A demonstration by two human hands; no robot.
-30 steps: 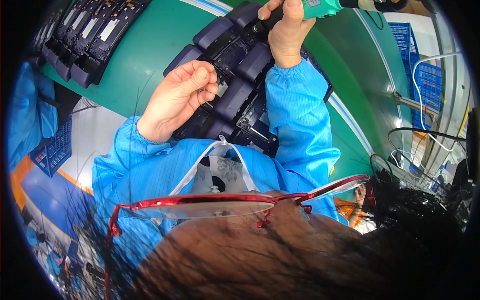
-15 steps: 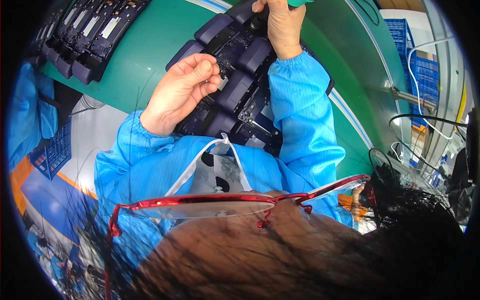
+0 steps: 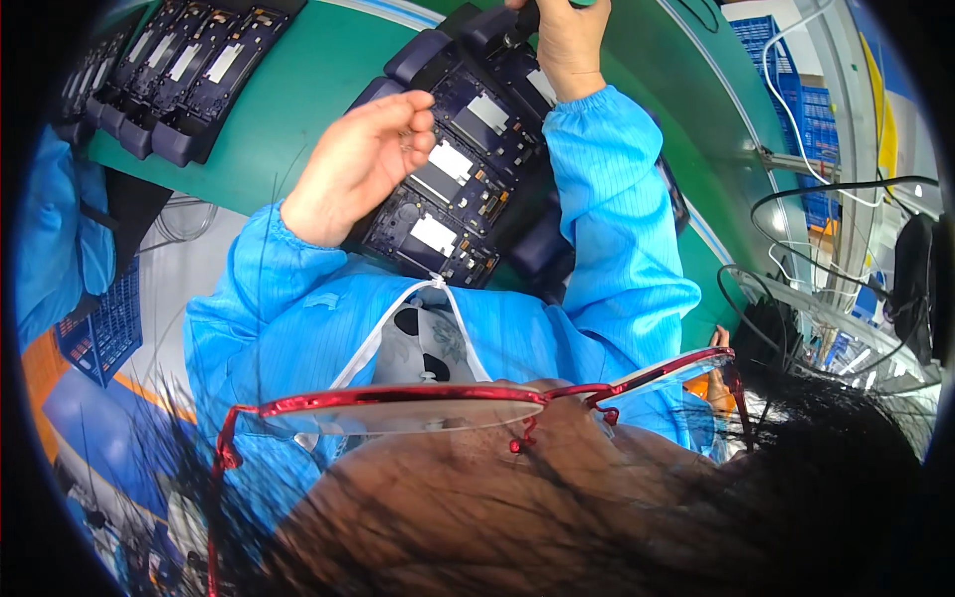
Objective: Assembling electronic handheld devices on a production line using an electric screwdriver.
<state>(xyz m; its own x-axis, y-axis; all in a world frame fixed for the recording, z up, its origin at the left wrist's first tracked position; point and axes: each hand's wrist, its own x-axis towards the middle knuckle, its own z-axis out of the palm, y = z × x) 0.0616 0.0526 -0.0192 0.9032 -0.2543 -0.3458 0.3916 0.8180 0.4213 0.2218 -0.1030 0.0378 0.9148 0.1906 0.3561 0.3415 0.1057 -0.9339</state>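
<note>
My left hand (image 3: 370, 164) hovers at the left side of a group of dark device housings (image 3: 423, 58), fingers curled in toward the thumb. Whatever may be between its fingertips is too small to make out. At the top edge my right hand (image 3: 575, 48) is closed around a dark cylindrical tool (image 3: 524, 22), mostly cut off by the picture's edge. Below and between the hands lie several opened devices with dark circuit boards, each bearing a white rectangle (image 3: 434, 235). Another dark housing (image 3: 545, 244) sits beside my right forearm, partly hidden by the sleeve.
More opened devices (image 3: 184, 75) stand in a row at the far left of the green table (image 3: 254, 149). Blue baskets (image 3: 818, 129) and loose cables (image 3: 856, 184) are at the right. A blue sleeve (image 3: 55, 239) and a blue crate (image 3: 104, 323) show at the left.
The dark housings between my forearms have shifted rightward, and the boards with white rectangles now show. The tool's green part has left the view at the top. My left hand has moved slightly.
</note>
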